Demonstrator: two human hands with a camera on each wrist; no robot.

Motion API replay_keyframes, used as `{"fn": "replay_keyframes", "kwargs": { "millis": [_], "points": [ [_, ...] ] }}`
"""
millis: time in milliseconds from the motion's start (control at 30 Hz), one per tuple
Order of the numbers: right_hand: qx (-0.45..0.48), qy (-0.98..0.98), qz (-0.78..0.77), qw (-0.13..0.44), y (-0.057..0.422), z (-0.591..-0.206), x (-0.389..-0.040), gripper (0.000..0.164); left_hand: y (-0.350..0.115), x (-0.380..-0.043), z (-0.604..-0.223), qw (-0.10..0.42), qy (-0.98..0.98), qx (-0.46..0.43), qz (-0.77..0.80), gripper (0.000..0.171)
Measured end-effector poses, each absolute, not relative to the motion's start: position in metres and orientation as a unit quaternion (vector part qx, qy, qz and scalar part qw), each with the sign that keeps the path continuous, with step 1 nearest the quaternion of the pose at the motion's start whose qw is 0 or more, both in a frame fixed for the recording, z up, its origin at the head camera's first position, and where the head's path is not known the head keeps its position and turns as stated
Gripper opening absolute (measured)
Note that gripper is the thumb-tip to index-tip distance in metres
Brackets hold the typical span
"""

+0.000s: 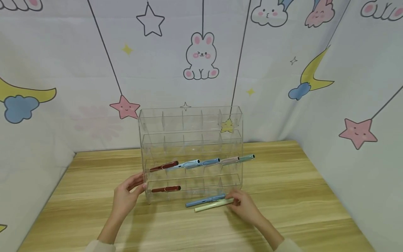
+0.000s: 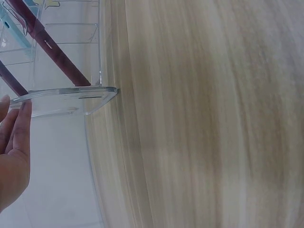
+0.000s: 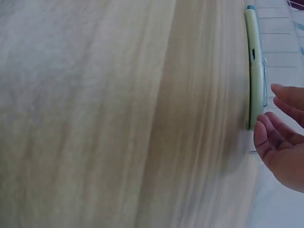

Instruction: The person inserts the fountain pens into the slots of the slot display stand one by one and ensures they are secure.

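Observation:
A clear acrylic pen rack [image 1: 192,136] with several tiers stands upright on the table. My left hand [image 1: 124,197] grips its left side panel, thumb in front and fingers behind; in the left wrist view, fingertips [image 2: 21,118] press that panel. On the table before the rack lie a blue pen [image 1: 204,201] and a pale yellow-green pen [image 1: 209,205], side by side. My right hand [image 1: 244,206] is at their right ends. In the right wrist view its thumb and fingers are parted around the end of the yellow-green pen [image 3: 255,71]; whether they touch it is unclear.
One rack tier holds a dark red pen [image 1: 163,166], a light blue pen [image 1: 189,163], a blue pen [image 1: 210,162], a pinkish pen [image 1: 230,160] and a green pen [image 1: 247,158]. Another dark red pen [image 1: 166,189] lies in the bottom tier. Patterned cloth [image 1: 170,70] hangs behind.

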State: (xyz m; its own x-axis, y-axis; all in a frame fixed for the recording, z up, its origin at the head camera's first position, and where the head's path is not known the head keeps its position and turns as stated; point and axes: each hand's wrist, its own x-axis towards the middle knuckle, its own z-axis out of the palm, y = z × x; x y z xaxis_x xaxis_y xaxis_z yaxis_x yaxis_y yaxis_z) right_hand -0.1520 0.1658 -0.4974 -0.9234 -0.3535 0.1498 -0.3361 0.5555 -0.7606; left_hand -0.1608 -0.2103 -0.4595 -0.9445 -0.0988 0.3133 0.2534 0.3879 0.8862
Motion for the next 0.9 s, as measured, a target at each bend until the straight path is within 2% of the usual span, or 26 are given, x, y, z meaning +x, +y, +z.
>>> {"fn": "replay_keyframes", "kwargs": {
  "millis": [300,567,900],
  "points": [
    [-0.197,0.888,-0.416,-0.005,0.167,-0.505,-0.151,0.021,-0.211,-0.160,-0.459,0.153,-0.819,-0.043,-0.552,0.035],
    [-0.237,0.878,-0.416,-0.010,0.172,-0.509,-0.151,0.023,-0.211,-0.162,-0.460,0.160,-0.822,-0.046,-0.545,0.034],
    [-0.240,0.880,-0.410,0.018,0.174,-0.509,-0.151,0.026,-0.212,-0.161,-0.458,0.155,-0.828,-0.049,-0.536,0.034]
  ]
}}
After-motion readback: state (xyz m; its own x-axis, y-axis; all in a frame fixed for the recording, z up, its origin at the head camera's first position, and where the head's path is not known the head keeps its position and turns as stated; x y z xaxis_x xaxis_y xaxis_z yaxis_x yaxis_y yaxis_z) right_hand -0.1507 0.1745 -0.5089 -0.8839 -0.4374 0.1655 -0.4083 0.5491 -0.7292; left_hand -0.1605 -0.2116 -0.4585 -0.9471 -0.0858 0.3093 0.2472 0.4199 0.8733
